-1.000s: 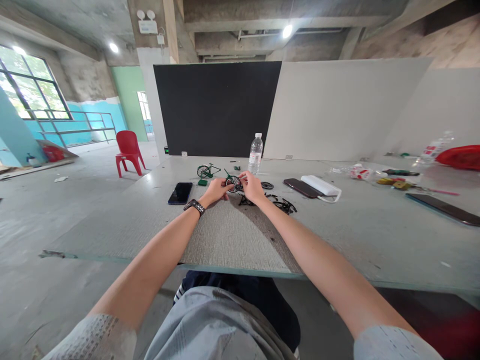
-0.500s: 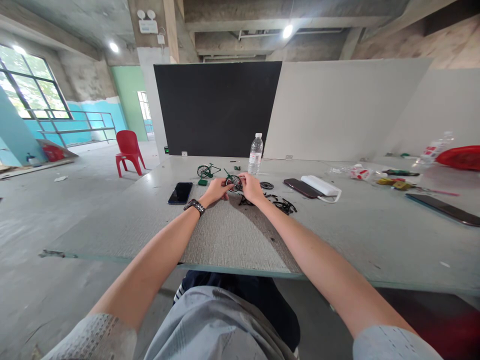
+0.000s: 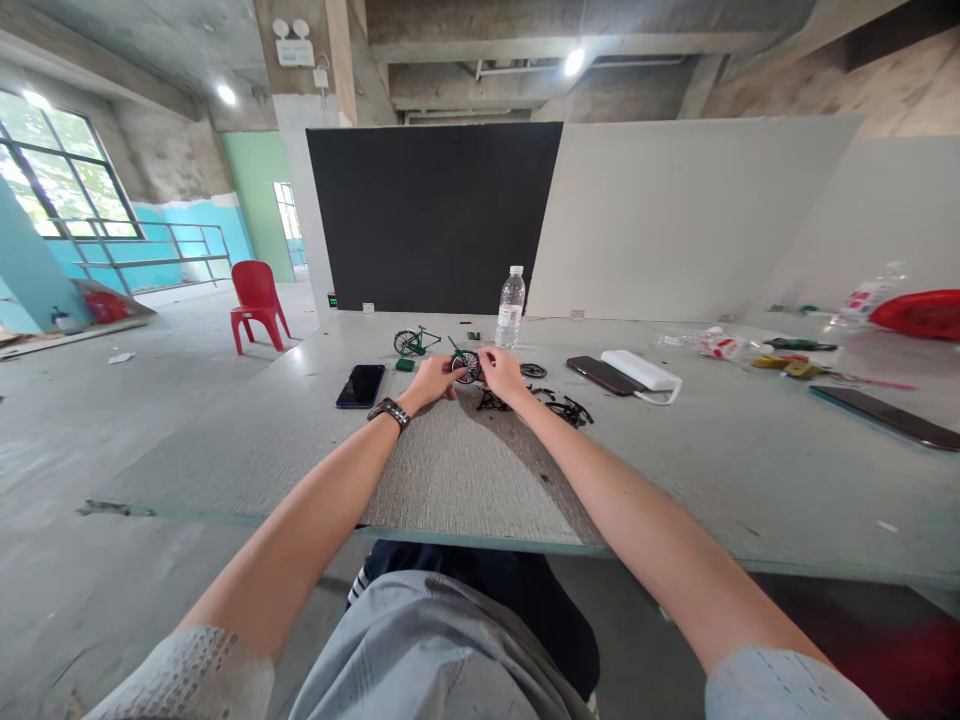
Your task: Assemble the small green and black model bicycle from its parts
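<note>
Both my arms reach out over the grey table (image 3: pixel 675 470). My left hand (image 3: pixel 431 382), with a dark watch on its wrist, pinches a small green model bicycle part with a black spoked wheel (image 3: pixel 466 365). My right hand (image 3: pixel 501 375) is closed on the same wheel from the right side. Loose black model parts (image 3: pixel 566 408) lie just right of my right hand, and a small black wheel (image 3: pixel 534 371) lies behind it. A finished green model bicycle (image 3: pixel 415 342) stands on the table beyond my left hand.
A black phone (image 3: pixel 361 385) lies left of my hands. A water bottle (image 3: pixel 511 307) stands behind them. To the right lie a dark phone (image 3: pixel 602 375), a white power bank (image 3: pixel 641 370), a tablet (image 3: pixel 885 417) and small tools. A red chair (image 3: pixel 257 303) stands far left.
My right hand's fingers have shifted slightly on the wheel; the thin light piece seen by the fingers a second ago no longer shows. My left hand stays put.
</note>
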A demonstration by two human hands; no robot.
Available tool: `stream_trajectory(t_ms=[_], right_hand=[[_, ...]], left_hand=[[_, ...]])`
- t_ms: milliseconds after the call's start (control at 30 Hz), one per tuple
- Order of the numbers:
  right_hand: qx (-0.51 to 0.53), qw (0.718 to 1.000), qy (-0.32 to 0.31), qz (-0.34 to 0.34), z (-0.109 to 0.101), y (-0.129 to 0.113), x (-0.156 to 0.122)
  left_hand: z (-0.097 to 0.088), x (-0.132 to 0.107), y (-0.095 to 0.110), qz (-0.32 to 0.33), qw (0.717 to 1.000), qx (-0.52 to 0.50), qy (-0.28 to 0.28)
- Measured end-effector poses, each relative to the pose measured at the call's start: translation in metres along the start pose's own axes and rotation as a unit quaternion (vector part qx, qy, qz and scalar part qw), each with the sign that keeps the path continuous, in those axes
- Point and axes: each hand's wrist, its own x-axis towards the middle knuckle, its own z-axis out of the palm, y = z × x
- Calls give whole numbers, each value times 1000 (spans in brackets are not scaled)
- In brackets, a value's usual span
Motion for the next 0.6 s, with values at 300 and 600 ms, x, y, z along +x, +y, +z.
stream_trajectory(t_ms=[300, 600], right_hand=[[98, 994, -11, 51, 1, -4, 3], [163, 980, -9, 110, -1, -16, -2]], left_hand=[[1, -1, 1, 2, 1000, -5, 7], [0, 0, 2, 1, 1000, 2, 11]])
